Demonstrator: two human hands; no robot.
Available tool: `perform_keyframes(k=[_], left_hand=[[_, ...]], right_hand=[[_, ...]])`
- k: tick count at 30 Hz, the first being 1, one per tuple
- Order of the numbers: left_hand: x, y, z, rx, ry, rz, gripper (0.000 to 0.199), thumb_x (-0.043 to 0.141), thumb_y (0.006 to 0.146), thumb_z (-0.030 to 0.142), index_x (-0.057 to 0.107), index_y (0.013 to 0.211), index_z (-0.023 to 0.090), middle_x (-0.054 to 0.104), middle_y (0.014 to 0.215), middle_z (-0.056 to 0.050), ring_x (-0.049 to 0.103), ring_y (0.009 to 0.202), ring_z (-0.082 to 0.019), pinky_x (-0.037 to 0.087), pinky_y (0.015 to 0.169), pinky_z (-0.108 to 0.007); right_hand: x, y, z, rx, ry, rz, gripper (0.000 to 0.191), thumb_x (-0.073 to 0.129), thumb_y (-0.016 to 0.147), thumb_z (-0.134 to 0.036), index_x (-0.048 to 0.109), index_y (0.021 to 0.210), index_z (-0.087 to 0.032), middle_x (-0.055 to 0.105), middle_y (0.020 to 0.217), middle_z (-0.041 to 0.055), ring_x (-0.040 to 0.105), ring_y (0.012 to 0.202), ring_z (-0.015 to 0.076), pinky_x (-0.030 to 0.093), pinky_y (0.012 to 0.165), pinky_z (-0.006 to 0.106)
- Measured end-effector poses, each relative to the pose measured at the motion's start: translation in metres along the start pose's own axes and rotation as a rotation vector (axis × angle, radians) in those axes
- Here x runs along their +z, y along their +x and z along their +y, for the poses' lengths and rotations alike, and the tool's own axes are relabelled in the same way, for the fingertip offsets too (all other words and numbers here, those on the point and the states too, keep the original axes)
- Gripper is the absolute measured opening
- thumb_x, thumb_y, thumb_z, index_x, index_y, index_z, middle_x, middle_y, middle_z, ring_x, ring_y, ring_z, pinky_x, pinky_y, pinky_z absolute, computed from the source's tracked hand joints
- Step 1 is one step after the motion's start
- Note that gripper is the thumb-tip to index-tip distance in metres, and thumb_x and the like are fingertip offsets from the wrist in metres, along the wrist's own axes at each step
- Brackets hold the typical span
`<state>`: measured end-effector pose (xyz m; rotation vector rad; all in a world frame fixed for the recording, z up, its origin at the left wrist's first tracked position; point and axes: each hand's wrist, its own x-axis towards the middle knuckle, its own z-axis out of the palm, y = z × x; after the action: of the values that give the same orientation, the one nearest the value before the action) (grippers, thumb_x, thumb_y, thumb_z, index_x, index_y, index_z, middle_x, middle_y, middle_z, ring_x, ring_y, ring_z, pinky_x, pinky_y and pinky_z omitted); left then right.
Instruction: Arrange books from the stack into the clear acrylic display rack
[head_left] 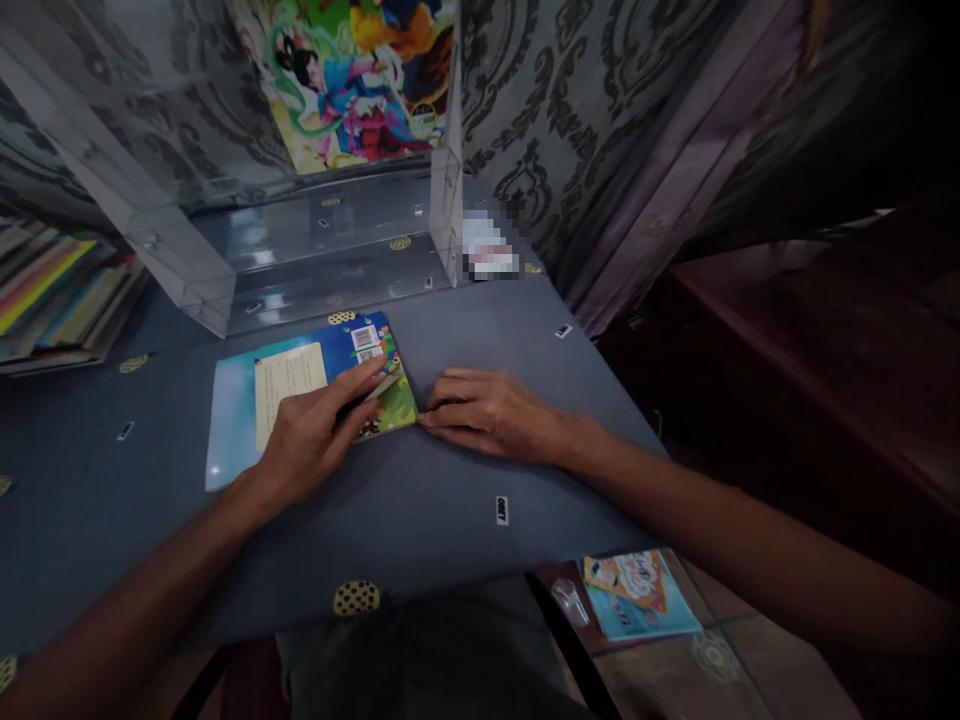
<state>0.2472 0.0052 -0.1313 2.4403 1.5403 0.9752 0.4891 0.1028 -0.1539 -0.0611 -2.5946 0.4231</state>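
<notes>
A children's picture book (234,400) lies on the table, its blue and green back cover up, with a cream text panel and a barcode. My left hand (311,430) rests over its right half. Between that thumb and forefinger shows a thin pale strip, too small to identify. At the book's lower right corner is my right hand (491,412), its fingers bent together and the tips at the corner. The fingertips' undersides are hidden.
Behind the book stands a clear acrylic rack (206,300) with a colourful picture book (352,95) upright in it. A stack of books (60,290) sits at the left. Below the grey table's (450,520) front edge lies another book (637,600).
</notes>
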Motion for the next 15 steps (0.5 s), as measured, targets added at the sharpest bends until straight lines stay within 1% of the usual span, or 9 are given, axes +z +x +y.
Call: perform_keyframes(k=[2, 3, 6, 8, 10, 12, 15], left_hand=[[0.0003, -0.0003, -0.0010, -0.017, -0.005, 0.010, 0.037, 0.053, 0.102, 0.030, 0.057, 0.138, 0.023, 0.078, 0.114, -0.004, 0.076, 0.099, -0.019, 0.064, 0.083, -0.029], [0.0006, -0.0005, -0.0017, -0.005, -0.007, 0.015, 0.033, 0.054, 0.101, 0.030, 0.061, 0.133, 0.022, 0.078, 0.112, -0.004, 0.076, 0.098, -0.018, 0.064, 0.082, -0.028], [0.0024, -0.0009, -0.0039, 0.103, 0.010, 0.016, 0.026, 0.058, 0.099, 0.025, 0.068, 0.122, 0.020, 0.078, 0.113, -0.006, 0.076, 0.100, -0.019, 0.063, 0.087, -0.032], [0.0042, -0.0014, -0.0048, 0.187, 0.059, -0.004, 0.025, 0.060, 0.097, 0.022, 0.069, 0.121, 0.019, 0.077, 0.116, -0.007, 0.074, 0.107, -0.021, 0.062, 0.092, -0.038], [0.0062, -0.0023, -0.0053, 0.250, 0.127, -0.015, 0.025, 0.061, 0.096, 0.021, 0.069, 0.120, 0.019, 0.077, 0.117, -0.007, 0.072, 0.111, -0.023, 0.063, 0.092, -0.041], [0.0080, -0.0035, -0.0057, 0.278, 0.182, -0.018, 0.025, 0.062, 0.096, 0.022, 0.070, 0.120, 0.019, 0.077, 0.117, -0.006, 0.071, 0.113, -0.024, 0.063, 0.090, -0.042], [0.0094, -0.0051, -0.0062, 0.285, 0.220, -0.036, 0.025, 0.061, 0.096, 0.023, 0.071, 0.119, 0.020, 0.076, 0.118, -0.006, 0.069, 0.115, -0.025, 0.063, 0.090, -0.043]], right_hand=[[-0.0004, 0.0004, -0.0001, 0.003, 0.010, -0.004, 0.022, 0.051, 0.103, -0.021, 0.072, 0.102, -0.013, 0.068, 0.092, 0.0082, 0.056, 0.081, 0.0165, 0.047, 0.071, 0.028], [-0.0005, 0.0005, -0.0001, 0.006, 0.012, -0.003, 0.022, 0.051, 0.103, -0.021, 0.072, 0.102, -0.013, 0.068, 0.092, 0.0081, 0.056, 0.081, 0.0165, 0.047, 0.071, 0.028], [-0.0003, 0.0005, 0.0000, 0.005, 0.012, 0.001, 0.023, 0.050, 0.103, -0.022, 0.072, 0.102, -0.014, 0.068, 0.092, 0.0077, 0.056, 0.081, 0.0165, 0.047, 0.071, 0.029], [0.0000, 0.0003, 0.0001, -0.001, 0.013, 0.007, 0.023, 0.050, 0.103, -0.022, 0.072, 0.101, -0.014, 0.068, 0.091, 0.0074, 0.056, 0.081, 0.0165, 0.047, 0.071, 0.029], [0.0004, 0.0001, 0.0002, 0.002, 0.013, 0.006, 0.024, 0.050, 0.103, -0.022, 0.072, 0.101, -0.014, 0.068, 0.091, 0.0075, 0.056, 0.081, 0.0165, 0.047, 0.072, 0.029], [0.0006, -0.0001, 0.0001, 0.006, 0.010, -0.001, 0.025, 0.049, 0.104, -0.023, 0.072, 0.102, -0.014, 0.068, 0.091, 0.0077, 0.056, 0.082, 0.0166, 0.047, 0.072, 0.029], [0.0003, -0.0002, -0.0004, 0.008, 0.000, -0.002, 0.026, 0.047, 0.104, -0.024, 0.072, 0.101, -0.015, 0.068, 0.092, 0.0075, 0.056, 0.083, 0.0165, 0.047, 0.073, 0.029]])
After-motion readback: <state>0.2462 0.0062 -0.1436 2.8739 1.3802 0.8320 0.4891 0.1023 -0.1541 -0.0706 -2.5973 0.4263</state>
